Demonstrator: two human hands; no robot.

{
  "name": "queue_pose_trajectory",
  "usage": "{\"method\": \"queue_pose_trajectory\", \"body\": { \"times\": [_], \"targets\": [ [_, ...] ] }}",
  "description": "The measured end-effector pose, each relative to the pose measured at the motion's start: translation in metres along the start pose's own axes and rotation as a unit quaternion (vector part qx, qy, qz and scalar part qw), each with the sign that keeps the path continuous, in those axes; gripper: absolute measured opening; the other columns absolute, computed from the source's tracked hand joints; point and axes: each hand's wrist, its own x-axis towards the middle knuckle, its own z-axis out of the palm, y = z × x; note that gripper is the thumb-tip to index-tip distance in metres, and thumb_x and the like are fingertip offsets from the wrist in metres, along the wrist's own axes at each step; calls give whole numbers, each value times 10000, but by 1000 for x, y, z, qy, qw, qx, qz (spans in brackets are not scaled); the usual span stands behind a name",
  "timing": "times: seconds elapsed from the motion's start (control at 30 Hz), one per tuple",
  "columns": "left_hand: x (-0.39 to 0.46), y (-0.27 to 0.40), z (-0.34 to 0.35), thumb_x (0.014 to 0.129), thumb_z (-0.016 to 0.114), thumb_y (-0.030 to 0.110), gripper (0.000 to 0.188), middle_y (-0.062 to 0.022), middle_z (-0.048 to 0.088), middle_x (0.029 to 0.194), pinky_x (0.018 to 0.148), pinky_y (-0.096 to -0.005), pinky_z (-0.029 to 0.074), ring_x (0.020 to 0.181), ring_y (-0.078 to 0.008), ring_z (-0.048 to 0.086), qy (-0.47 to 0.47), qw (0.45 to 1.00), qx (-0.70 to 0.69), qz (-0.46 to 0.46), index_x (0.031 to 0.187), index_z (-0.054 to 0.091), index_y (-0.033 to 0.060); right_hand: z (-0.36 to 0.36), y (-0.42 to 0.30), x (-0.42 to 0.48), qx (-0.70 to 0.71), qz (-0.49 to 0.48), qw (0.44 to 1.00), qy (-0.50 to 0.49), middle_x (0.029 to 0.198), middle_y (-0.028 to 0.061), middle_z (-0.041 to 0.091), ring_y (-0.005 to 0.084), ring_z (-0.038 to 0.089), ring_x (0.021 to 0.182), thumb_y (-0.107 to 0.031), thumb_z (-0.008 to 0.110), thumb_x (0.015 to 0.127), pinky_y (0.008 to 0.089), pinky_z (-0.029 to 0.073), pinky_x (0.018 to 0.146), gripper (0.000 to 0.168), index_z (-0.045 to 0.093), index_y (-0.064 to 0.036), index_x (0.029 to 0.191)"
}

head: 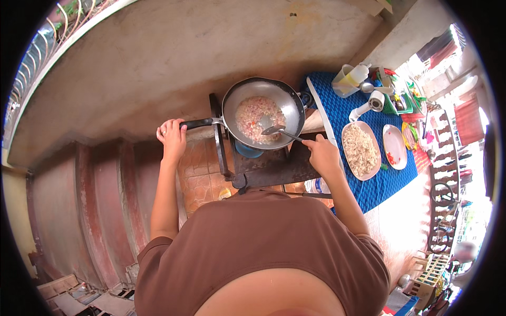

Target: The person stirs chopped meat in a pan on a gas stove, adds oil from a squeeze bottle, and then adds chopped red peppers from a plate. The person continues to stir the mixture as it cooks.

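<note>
A wok (292,104) with a dark rim sits on a burner stand (218,146) before me. My left hand (172,134) is closed around the end of its black handle (197,123). In the wok lies a chopped mixture (253,112), pale with pink and red bits, in some liquid or oil. My right hand (322,155) grips the shaft of a metal spatula (272,129), whose blade rests at the near right side of the mixture. Right of the wok, an oval dish (375,168) holds a heap of pale shredded food (359,148).
A table with a blue patterned cloth (389,193) stands at right. On it are an oval tray (400,138) with red bits, a clear pitcher (344,85), a white grinder-like part (371,104) and a green basket (403,102). A concrete wall (178,51) rises behind the wok; steps (99,197) lie left.
</note>
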Motion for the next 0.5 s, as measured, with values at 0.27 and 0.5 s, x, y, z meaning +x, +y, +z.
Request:
{"method": "queue_pose_trajectory", "body": {
  "times": [0.27,0.5],
  "targets": [
    [-12,4,-16,890,576,325,555,-114,423,1323,1060,-547,135,1273,-303,327,48,998,-26,-25,1380,401,130,49,-23,31,17,-35,996,86,854,107,546,289,603,809,-102,595,797,400,509,702,271,716,-211,1013],
    [-55,-40,-30,889,578,363,598,-124,390,1357,1059,-516,133,1291,-305,301,118,983,-23,-140,1408,371,150,61,-15,102,27,5,992,125,925,130,584,305,616,848,-72,548,820,399,512,725,321,704,-217,1060]
  ]
}}
